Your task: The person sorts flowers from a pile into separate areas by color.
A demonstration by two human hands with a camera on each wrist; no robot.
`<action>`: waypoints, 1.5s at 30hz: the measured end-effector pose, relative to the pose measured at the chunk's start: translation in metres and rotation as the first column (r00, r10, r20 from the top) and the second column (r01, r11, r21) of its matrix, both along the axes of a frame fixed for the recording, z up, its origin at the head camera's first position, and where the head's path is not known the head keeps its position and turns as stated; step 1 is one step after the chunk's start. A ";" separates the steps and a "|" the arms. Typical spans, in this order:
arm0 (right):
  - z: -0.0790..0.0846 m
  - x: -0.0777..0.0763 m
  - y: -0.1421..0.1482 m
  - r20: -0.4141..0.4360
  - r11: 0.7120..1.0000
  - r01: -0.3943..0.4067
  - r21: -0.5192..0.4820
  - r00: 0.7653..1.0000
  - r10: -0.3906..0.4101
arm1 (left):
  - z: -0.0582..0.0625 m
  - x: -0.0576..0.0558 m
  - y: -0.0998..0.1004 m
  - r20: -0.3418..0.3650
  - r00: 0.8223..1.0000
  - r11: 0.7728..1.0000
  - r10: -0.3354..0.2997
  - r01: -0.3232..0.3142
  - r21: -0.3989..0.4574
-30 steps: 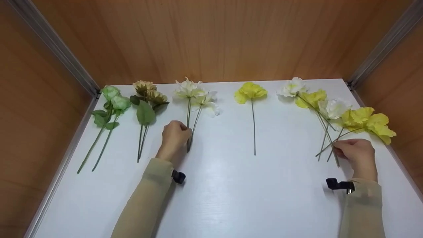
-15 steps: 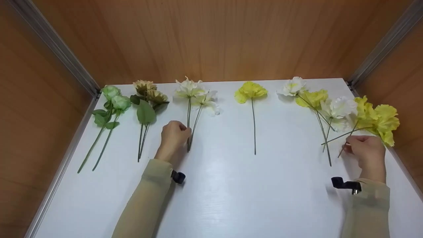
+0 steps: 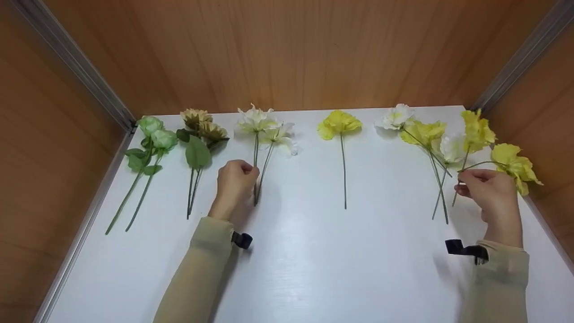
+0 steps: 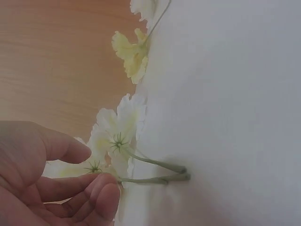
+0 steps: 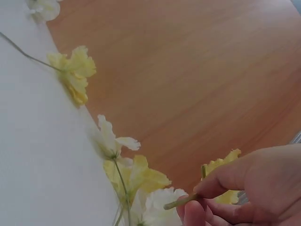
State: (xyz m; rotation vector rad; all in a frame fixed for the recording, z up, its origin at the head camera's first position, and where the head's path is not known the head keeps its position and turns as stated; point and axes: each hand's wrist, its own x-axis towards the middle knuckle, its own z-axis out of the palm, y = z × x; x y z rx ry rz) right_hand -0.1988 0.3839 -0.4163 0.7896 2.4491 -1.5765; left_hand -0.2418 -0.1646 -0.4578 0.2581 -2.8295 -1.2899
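Note:
In the head view my right hand [image 3: 489, 193] pinches thin stems between thumb and fingertips. A ruffled yellow flower [image 3: 477, 130] stands up above the fingers, and a second yellow flower [image 3: 515, 166] hangs to their right. The right wrist view shows a cut stem end [image 5: 174, 204] poking out past the fingertips. My left hand [image 3: 236, 184] stays beside the stems of two white flowers [image 3: 255, 121]. In the left wrist view its thumb and forefinger are apart, with the white flowers' stems [image 4: 160, 165] just beyond the fingertips.
White and yellow flowers [image 3: 423, 134] lie with crossed stems left of my right hand. A single yellow flower [image 3: 339, 124] lies mid-table. Brown flowers [image 3: 196, 117] and green roses [image 3: 163, 140] lie at left. Wood panels [image 3: 296, 54] enclose the white table [image 3: 296, 269].
My right hand has moved right, then up and slightly back left, pulling two yellow flowers away from the crossed stems. One now stands more upright. My left hand has barely moved.

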 end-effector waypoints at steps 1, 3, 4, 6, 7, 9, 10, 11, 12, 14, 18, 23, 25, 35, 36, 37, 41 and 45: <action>0.002 0.000 -0.006 -0.011 1.000 -0.025 0.013 1.000 0.025 | 0.001 0.000 0.001 -0.011 1.000 1.000 -0.003 0.003 -0.001; 0.004 -0.001 -0.019 -0.026 0.996 -0.074 0.050 0.997 0.075 | 0.003 0.001 0.003 -0.028 1.000 1.000 -0.008 0.009 0.002; 0.005 -0.001 -0.026 -0.039 0.993 -0.097 0.062 0.994 0.099 | 0.003 0.001 0.005 -0.031 0.999 1.000 -0.011 0.011 0.005; 0.004 -0.003 -0.041 -0.079 0.987 -0.144 0.077 0.986 0.150 | 0.004 0.002 0.008 -0.029 0.999 1.000 -0.019 0.019 0.012; 0.004 -0.004 -0.049 -0.100 0.982 -0.168 0.081 0.979 0.176 | 0.004 0.002 0.009 -0.023 1.000 1.000 -0.021 0.021 0.021; 0.001 -0.006 -0.067 -0.142 0.975 -0.210 0.074 0.965 0.218 | 0.005 0.003 0.013 -0.005 1.000 0.999 -0.024 0.024 0.040; -0.002 -0.008 -0.076 -0.166 0.973 -0.225 0.053 0.959 0.231 | 0.005 0.004 0.015 0.005 1.000 0.998 -0.026 0.026 0.054; -0.004 -0.009 -0.085 -0.184 0.970 -0.240 0.030 0.953 0.241 | 0.005 0.005 0.017 0.015 0.999 0.997 -0.031 0.030 0.071; -0.007 -0.010 -0.094 -0.202 0.968 -0.252 0.003 0.948 0.248 | 0.006 0.006 0.020 0.026 0.999 0.995 -0.038 0.035 0.095; -0.015 -0.012 -0.113 -0.239 0.960 -0.273 -0.065 0.938 0.251 | 0.006 0.009 0.026 0.045 0.997 0.987 -0.057 0.050 0.150; -0.031 -0.014 -0.151 -0.312 0.929 -0.304 -0.211 0.922 0.231 | 0.007 0.017 0.038 0.052 0.991 0.953 -0.123 0.103 0.284; -0.049 -0.013 -0.187 -0.393 0.878 -0.329 -0.349 0.901 0.181 | 0.006 0.030 0.058 0.020 0.974 0.880 -0.225 0.194 0.433; -0.054 -0.011 -0.198 -0.421 0.856 -0.349 -0.381 0.890 0.176 | 0.006 0.036 0.068 0.008 0.964 0.852 -0.267 0.233 0.469; -0.058 -0.001 -0.226 -0.489 0.775 -0.458 -0.436 0.843 0.223 | -0.002 0.060 0.104 0.006 0.893 0.748 -0.451 0.374 0.548; -0.058 0.000 -0.227 -0.496 0.770 -0.460 -0.443 0.841 0.217 | -0.002 0.061 0.106 0.003 0.886 0.735 -0.463 0.382 0.560; -0.057 0.000 -0.228 -0.502 0.765 -0.461 -0.450 0.839 0.211 | -0.003 0.062 0.108 0.001 0.883 0.724 -0.470 0.385 0.572; -0.057 0.001 -0.231 -0.516 0.758 -0.461 -0.462 0.834 0.193 | -0.006 0.063 0.111 0.000 0.879 0.697 -0.477 0.378 0.609; -0.056 0.001 -0.232 -0.508 0.770 -0.452 -0.450 0.839 0.196 | -0.006 0.063 0.114 0.009 0.882 0.694 -0.471 0.365 0.620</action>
